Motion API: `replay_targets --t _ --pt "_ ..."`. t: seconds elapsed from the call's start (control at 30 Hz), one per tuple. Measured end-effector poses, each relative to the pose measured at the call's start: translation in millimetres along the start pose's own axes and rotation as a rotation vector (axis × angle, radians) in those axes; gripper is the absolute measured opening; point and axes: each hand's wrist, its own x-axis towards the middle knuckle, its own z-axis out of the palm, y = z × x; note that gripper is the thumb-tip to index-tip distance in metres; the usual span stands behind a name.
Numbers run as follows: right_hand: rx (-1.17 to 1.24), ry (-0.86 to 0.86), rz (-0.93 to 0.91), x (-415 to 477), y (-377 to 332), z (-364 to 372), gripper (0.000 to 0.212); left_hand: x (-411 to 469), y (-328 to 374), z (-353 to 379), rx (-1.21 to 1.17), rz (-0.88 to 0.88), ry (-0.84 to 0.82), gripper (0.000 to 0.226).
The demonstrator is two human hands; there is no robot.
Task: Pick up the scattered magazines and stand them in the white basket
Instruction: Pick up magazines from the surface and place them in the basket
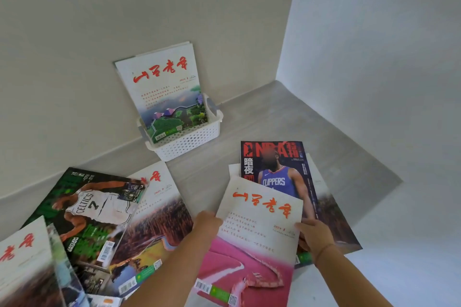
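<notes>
Pink magazine [252,239], edges in left hand [208,224], right hand [315,234]; bare floor [212,169] ahead

A strip of bare floor [209,169] leads straight to the white basket [192,143]. It is open between the brown-covered magazine [159,214] on the left and the basketball magazine [274,164] on the right. The pink magazine [254,232] overlaps the near end of that right pile. The basket sits against the wall [99,57]. A standing magazine [162,87] fills most of the basket's width and leans on the wall. More bare floor lies right of the basket toward the corner.
</notes>
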Motion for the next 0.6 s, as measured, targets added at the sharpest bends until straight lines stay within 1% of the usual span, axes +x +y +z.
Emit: replay_targets --t 0.07,0.13,0.2,0.23,0.3,0.4,0.47,0.57,0.6 --pt "0.082 -0.068 0.043 -2 0 -2 0.02 -3 -4 -4 -0.059 0.024 -0.018 0.024" --pt "0.117 -0.117 0.051 -4 -1 -2 0.023 -6 -6 -9 -0.158 0.062 -0.009 0.015" --pt "0.202 -0.198 0.053 -8 -6 0 0.021 -10 -2 -18 -0.226 0.108 0.011 0.006" --pt "0.251 -0.252 0.049 -11 -9 2 0.017 -11 2 -23 -0.263 0.131 0.015 0.006" --pt "0.29 -0.345 0.027 -13 -16 8 0.018 -13 12 -34 -0.326 0.173 0.026 0.007" --pt "0.158 -0.42 -0.055 -15 -24 19 0.016 -19 29 -52 -0.453 0.213 0.052 0.009" --pt "0.053 -0.411 -0.159 -13 -40 27 0.011 -22 40 -66 -0.521 0.245 0.095 0.013" --pt "-0.078 -0.399 -0.303 -5 -88 45 0.021 -24 60 -95 -0.632 0.316 0.136 0.016" --pt "-0.149 -0.396 -0.364 -2 -106 53 0.021 -24 68 -107 -0.657 0.342 0.152 0.017"
